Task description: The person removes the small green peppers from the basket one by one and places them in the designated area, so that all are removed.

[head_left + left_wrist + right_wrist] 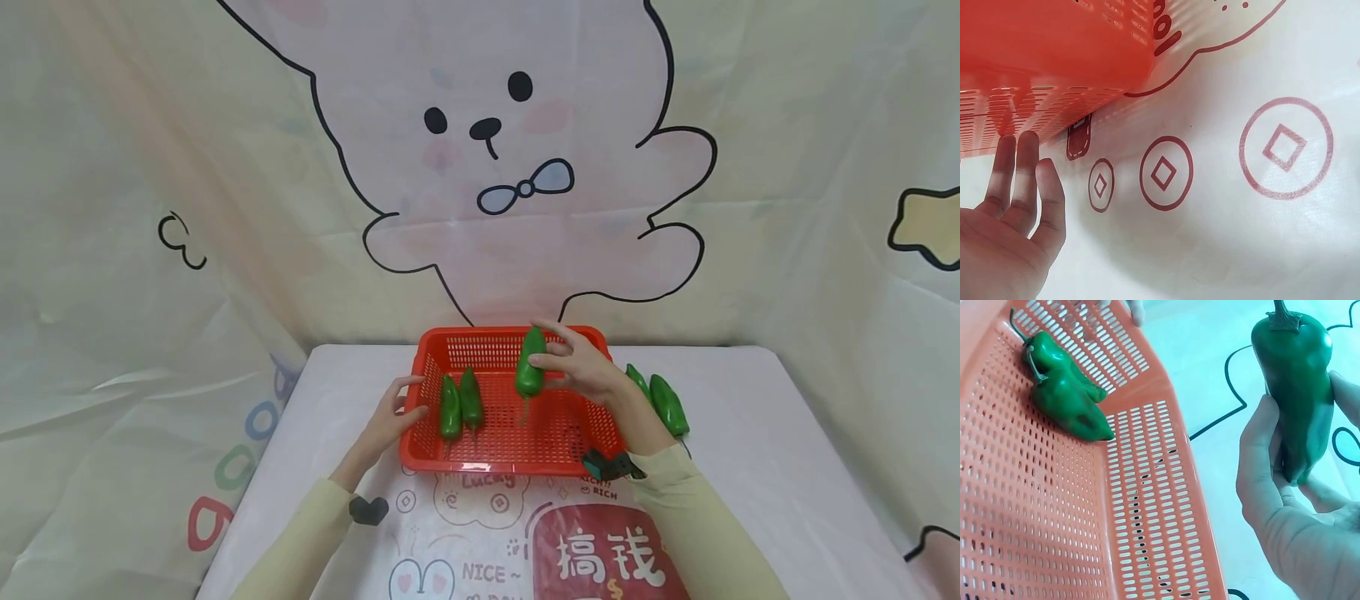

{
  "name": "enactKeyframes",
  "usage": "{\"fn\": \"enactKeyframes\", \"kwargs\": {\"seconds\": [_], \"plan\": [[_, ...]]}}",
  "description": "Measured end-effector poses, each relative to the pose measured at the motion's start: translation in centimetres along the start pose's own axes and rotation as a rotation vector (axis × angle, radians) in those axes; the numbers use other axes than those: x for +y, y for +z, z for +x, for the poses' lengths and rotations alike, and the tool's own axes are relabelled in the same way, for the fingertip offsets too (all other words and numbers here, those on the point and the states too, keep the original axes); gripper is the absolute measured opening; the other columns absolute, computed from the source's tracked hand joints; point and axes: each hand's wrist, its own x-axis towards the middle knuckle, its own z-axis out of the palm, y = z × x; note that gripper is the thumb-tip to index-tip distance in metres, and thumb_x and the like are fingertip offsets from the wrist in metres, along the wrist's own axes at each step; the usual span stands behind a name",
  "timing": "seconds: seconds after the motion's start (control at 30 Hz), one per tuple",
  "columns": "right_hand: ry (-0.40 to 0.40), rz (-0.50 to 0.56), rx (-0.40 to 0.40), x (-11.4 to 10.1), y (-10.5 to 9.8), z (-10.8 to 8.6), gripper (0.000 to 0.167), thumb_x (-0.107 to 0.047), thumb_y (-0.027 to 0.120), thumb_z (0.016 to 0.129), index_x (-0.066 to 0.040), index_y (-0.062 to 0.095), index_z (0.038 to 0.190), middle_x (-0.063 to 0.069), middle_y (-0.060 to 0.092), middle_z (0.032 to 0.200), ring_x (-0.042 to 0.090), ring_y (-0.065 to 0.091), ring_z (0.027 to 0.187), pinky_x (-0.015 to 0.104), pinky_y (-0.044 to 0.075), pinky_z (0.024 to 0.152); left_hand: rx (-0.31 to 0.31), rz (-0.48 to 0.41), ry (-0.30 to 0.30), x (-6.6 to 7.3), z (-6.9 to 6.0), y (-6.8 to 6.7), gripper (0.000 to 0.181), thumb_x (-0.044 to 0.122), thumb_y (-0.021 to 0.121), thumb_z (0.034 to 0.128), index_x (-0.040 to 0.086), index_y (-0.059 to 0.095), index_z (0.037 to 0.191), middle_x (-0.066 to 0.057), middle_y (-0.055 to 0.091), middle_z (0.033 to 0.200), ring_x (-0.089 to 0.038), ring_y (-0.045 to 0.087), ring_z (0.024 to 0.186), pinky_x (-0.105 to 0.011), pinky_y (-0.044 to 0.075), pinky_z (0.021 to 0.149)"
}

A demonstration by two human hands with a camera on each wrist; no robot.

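Observation:
A red plastic basket with slotted walls stands on the table. Inside, at its left end, two green peppers lie side by side. My right hand grips another green pepper between thumb and fingers, above the right half of the basket. In the right wrist view this pepper has its stem end away from the palm. At the basket's left wall is my left hand; in the left wrist view its extended fingers reach the wall's slotted underside.
More green peppers lie on the table right of the basket, partly behind the right forearm. A printed white cover spreads over the table in front. Behind hangs a cloth backdrop with a cartoon bear.

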Motion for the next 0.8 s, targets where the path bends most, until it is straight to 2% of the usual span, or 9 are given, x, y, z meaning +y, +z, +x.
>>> {"fn": "enactKeyframes", "kwargs": {"seconds": [0.17,0.3,0.43,0.6,0.8], "plan": [[-0.026,0.01,0.022,0.2,-0.5,-1.1,0.075,-0.001,0.065,0.098,-0.017,0.027,0.161,0.035,0.043,0.143,0.033,0.064,0.11,0.055,0.054,0.091,-0.004,-0.004,-0.005,-0.1,0.0,0.0,0.057,0.011,0.07,0.0959,0.027,0.045,0.145,-0.014,0.053,0.137,-0.034,0.059,0.117,-0.048,0.058,0.084],[-0.047,-0.036,0.037,0.5,-1.2,-2.2,0.075,-0.002,0.064,0.099,-0.015,0.025,0.161,0.033,0.044,0.142,0.034,0.064,0.111,0.056,0.054,0.091,-0.007,-0.006,-0.003,0.0,0.1,0.0,0.057,0.011,0.07,0.0958,0.026,0.045,0.145,-0.015,0.054,0.136,-0.035,0.059,0.116,-0.048,0.058,0.084],[-0.036,-0.066,0.045,0.9,-1.9,-3.1,0.078,-0.004,0.064,0.1,-0.013,0.019,0.162,0.034,0.043,0.142,0.034,0.064,0.111,0.055,0.054,0.089,-0.002,0.003,-0.006,0.0,0.0,0.0,0.057,0.012,0.071,0.0957,0.026,0.045,0.145,-0.014,0.054,0.136,-0.034,0.059,0.117,-0.046,0.059,0.083],[-0.012,-0.079,0.076,1.4,-2.6,-4.0,0.075,-0.007,0.064,0.101,-0.009,0.02,0.162,0.032,0.048,0.137,0.033,0.066,0.107,0.053,0.057,0.085,0.001,0.007,-0.004,0.2,-0.1,-0.1,0.057,0.012,0.071,0.0956,0.026,0.045,0.145,-0.014,0.054,0.137,-0.035,0.058,0.117,-0.045,0.059,0.083],[-0.048,-0.094,0.14,2.1,-3.2,-5.1,0.069,-0.009,0.065,0.1,-0.008,0.026,0.158,0.025,0.059,0.125,0.03,0.069,0.101,0.048,0.059,0.082,-0.002,0.004,0.001,0.2,0.0,0.0,0.057,0.012,0.071,0.0955,0.026,0.045,0.145,-0.014,0.054,0.136,-0.034,0.059,0.117,-0.046,0.059,0.083]]}}
